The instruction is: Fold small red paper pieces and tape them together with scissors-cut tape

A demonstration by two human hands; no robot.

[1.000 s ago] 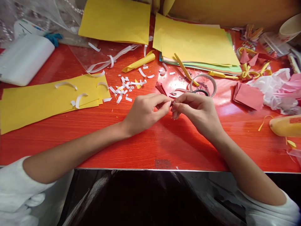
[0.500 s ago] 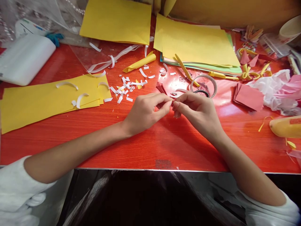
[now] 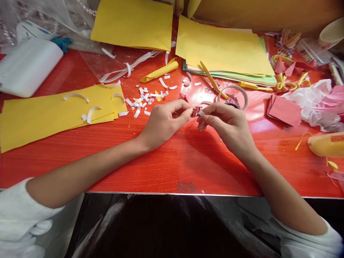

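Note:
Between thumb and forefinger, my left hand (image 3: 167, 121) pinches a small folded red paper (image 3: 194, 112) just above the table. My right hand (image 3: 229, 125) is closed at the fingertips on a small white strip (image 3: 201, 113), right beside the red paper. Whether the strip is still stuck to the paper I cannot tell. Just behind the fingers lies another folded red paper (image 3: 183, 96), partly covered. A ring of tape (image 3: 245, 97) stands behind my right hand, with a dark ring low inside it.
White paper scraps (image 3: 141, 100) litter the red table (image 3: 150, 165) left of my hands. Yellow sheets (image 3: 53, 111) lie at the left, with a yellow-topped paper stack (image 3: 228, 52) behind. Red paper squares (image 3: 284, 110), crumpled plastic (image 3: 322, 104) and a yellow bottle-like object (image 3: 326, 145) are at the right.
The fingertips have parted slightly, and the folded red paper now shows between them. A white strip has come into sight at my right fingertips.

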